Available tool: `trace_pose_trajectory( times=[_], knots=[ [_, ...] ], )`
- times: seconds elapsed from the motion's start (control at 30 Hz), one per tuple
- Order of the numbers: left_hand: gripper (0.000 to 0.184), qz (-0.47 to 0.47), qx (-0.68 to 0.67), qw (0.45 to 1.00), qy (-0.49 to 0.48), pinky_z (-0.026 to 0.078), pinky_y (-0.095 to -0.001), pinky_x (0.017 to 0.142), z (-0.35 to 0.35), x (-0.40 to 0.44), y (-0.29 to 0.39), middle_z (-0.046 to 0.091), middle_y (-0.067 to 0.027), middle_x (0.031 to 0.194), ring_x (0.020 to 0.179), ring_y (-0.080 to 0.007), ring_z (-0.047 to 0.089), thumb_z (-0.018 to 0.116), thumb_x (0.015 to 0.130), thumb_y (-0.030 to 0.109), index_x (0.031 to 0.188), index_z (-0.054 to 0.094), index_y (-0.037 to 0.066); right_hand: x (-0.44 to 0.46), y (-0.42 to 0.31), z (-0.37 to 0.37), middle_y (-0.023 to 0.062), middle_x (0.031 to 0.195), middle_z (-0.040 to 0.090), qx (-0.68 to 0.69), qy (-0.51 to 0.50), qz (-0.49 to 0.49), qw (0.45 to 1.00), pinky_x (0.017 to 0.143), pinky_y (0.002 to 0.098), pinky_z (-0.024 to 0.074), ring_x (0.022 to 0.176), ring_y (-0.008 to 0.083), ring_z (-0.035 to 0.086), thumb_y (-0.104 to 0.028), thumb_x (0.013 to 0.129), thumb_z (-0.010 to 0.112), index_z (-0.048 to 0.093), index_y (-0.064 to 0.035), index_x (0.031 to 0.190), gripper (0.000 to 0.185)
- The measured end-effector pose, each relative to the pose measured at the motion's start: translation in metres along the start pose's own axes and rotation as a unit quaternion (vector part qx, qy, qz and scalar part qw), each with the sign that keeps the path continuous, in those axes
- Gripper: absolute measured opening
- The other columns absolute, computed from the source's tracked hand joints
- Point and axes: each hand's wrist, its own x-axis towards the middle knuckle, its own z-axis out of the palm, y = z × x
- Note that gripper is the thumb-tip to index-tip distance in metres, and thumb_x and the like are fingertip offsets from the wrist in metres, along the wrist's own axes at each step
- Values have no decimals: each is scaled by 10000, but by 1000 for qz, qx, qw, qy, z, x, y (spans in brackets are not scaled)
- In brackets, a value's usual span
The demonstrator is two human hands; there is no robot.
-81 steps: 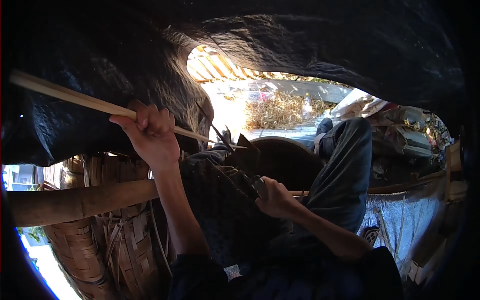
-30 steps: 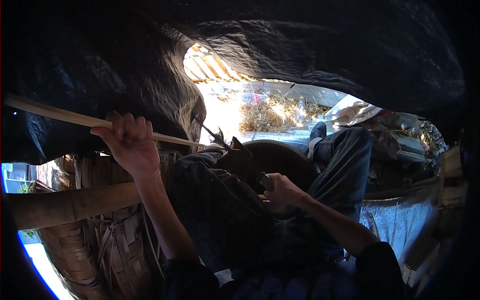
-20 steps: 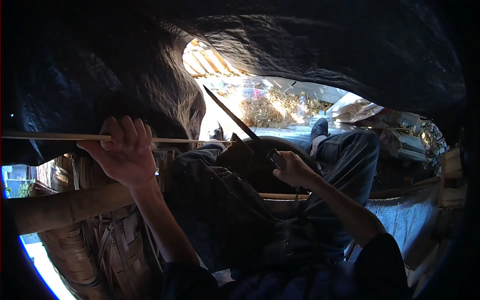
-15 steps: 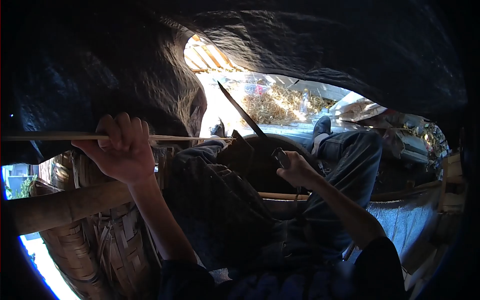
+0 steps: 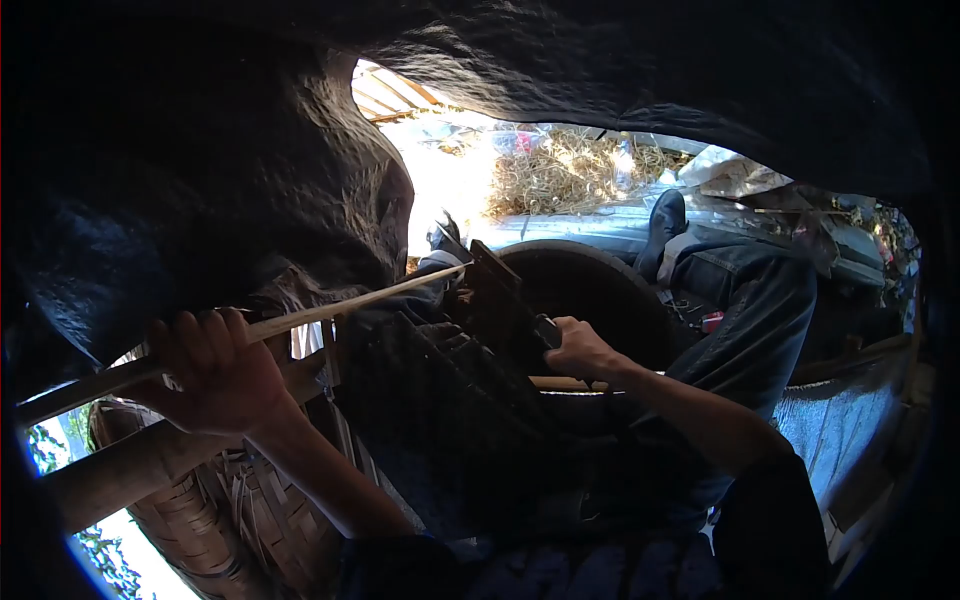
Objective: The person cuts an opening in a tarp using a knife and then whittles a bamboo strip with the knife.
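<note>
My left hand [image 5: 215, 375] is closed around a long pale strip [image 5: 350, 303], which slants up to the right from the lower left. The strip's far end lies beside a dark flat piece [image 5: 488, 285] near my knee. On the right, my right hand [image 5: 585, 350] grips the dark handle of a knife [image 5: 547, 331]. Its blade points up and left toward the strip's tip, partly lost against the dark flat piece. Behind the knife is a dark round container [image 5: 590, 270] between my legs.
A woven bamboo basket [image 5: 205, 520] stands at the lower left under a thick bamboo pole [image 5: 140, 465]. Black sheeting [image 5: 200, 190] hangs above and at the left. Dry straw [image 5: 560, 175] lies beyond my feet, with a pale crumpled sheet [image 5: 735, 175] to its right.
My left hand has moved lower, and the strip now slants upward to the right. The knife blade, earlier raised against the bright floor, has come down near the strip's tip. The view has shifted.
</note>
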Motion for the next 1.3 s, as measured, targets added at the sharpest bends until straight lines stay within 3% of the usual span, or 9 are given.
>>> trace_pose_trajectory(
  times=[0.1, 0.3, 0.37, 0.43, 0.6, 0.67, 1.0, 1.13, 1.3],
  knots=[
    [602, -28, 2, 991, -129, 324, -294, 567, -14, -3, 4, 372, -13, 625, 533, -122, 322, 254, 878, 616, 833, 503, 70, 1, 6, -9, 142, 694, 590, -16, 3, -59, 998, 574, 353, 471, 614, 235, 603, -101, 699, 580, 559, 35, 924, 264],
    [639, 67, 485, 854, 175, 360, -318, 769, -21, -16, 9, 449, -52, 836, 760, -141, 409, 339, 837, 650, 949, 510, 45, -21, -35, -15, 113, 698, 593, -15, 26, -231, 972, 587, 361, 458, 643, 216, 599, -74, 718, 573, 557, -4, 899, 195],
    [637, 64, 757, 641, 109, 357, -339, 803, -26, -19, 15, 456, -68, 871, 805, -158, 417, 361, 834, 640, 973, 514, 38, -11, -25, -2, 102, 682, 583, 35, -14, -151, 988, 594, 356, 458, 625, 201, 587, -79, 720, 576, 559, -1, 893, 191],
    [636, 76, 983, 158, 53, 353, -360, 838, -20, -18, 18, 463, -84, 907, 851, -175, 425, 383, 831, 630, 998, 517, 31, 5, -6, 6, 88, 657, 566, 42, -15, -111, 993, 589, 347, 456, 599, 182, 564, -92, 714, 572, 555, 1, 855, 170],
    [640, 58, 991, -120, 4, 346, -401, 907, -22, -28, 24, 477, -117, 978, 942, -209, 440, 428, 826, 611, 1046, 524, 18, -10, -34, -15, 84, 628, 543, 33, 35, -158, 986, 570, 336, 439, 586, 180, 551, -109, 697, 565, 531, 11, 792, 157],
    [604, 132, 989, 60, -14, 344, -418, 910, -39, -30, 32, 475, -126, 986, 958, -215, 438, 440, 838, 578, 1043, 527, 17, -18, -50, -22, 85, 630, 545, 27, 56, -197, 978, 570, 338, 439, 589, 182, 553, -109, 699, 564, 529, 14, 791, 158],
    [612, 47, 977, 207, 17, 353, -381, 911, -40, -34, 27, 490, -100, 959, 925, -183, 453, 388, 861, 583, 1036, 529, 14, 18, -22, -1, 124, 680, 585, 31, 16, -118, 992, 599, 358, 471, 628, 232, 590, -97, 693, 554, 553, 12, 862, 201],
    [624, -4, 351, 932, 96, 363, -350, 897, -51, -31, 28, 499, -64, 885, 854, -152, 463, 367, 866, 589, 1062, 510, 14, 3, -33, -5, 155, 703, 598, 26, 57, -195, 979, 622, 370, 474, 660, 277, 609, -90, 695, 570, 552, 19, 862, 200],
    [633, -37, 1, 998, -47, 362, -357, 901, -31, -18, 16, 490, -51, 864, 835, -151, 461, 348, 869, 596, 1078, 489, 15, 26, 4, 14, 91, 655, 565, 29, 38, -113, 992, 607, 348, 440, 609, 204, 547, -79, 696, 557, 550, -11, 835, 155]
  ],
)
